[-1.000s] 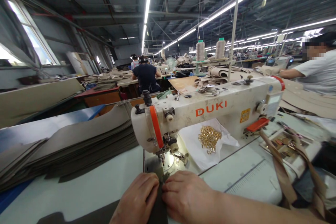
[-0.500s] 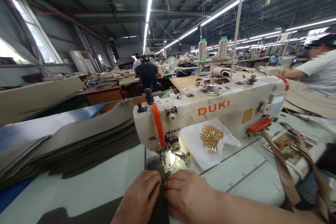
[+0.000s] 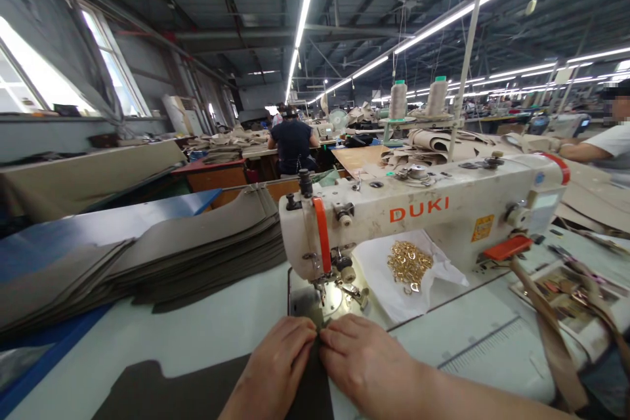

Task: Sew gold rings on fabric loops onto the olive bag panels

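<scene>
My left hand (image 3: pixel 280 364) and my right hand (image 3: pixel 367 361) lie side by side at the bottom middle, fingers curled and pressed down on a dark grey fabric piece (image 3: pixel 197 394). Their fingertips nearly meet over a fold in the fabric just in front of the presser foot (image 3: pixel 322 292) of a white DUKI sewing machine (image 3: pixel 423 210). The fabric runs from under the needle back toward me and spreads left across the table.
A tall stack of grey cut pieces (image 3: pixel 147 262) lies at left. Gold rings (image 3: pixel 408 262) sit on a white paper under the machine arm. Tan straps (image 3: pixel 556 341) hang at right. Other people work at benches behind and at far right.
The view has swung left, so the machine and hands sit further right in frame. My hands keep the same pressed hold on the fabric near the needle.
</scene>
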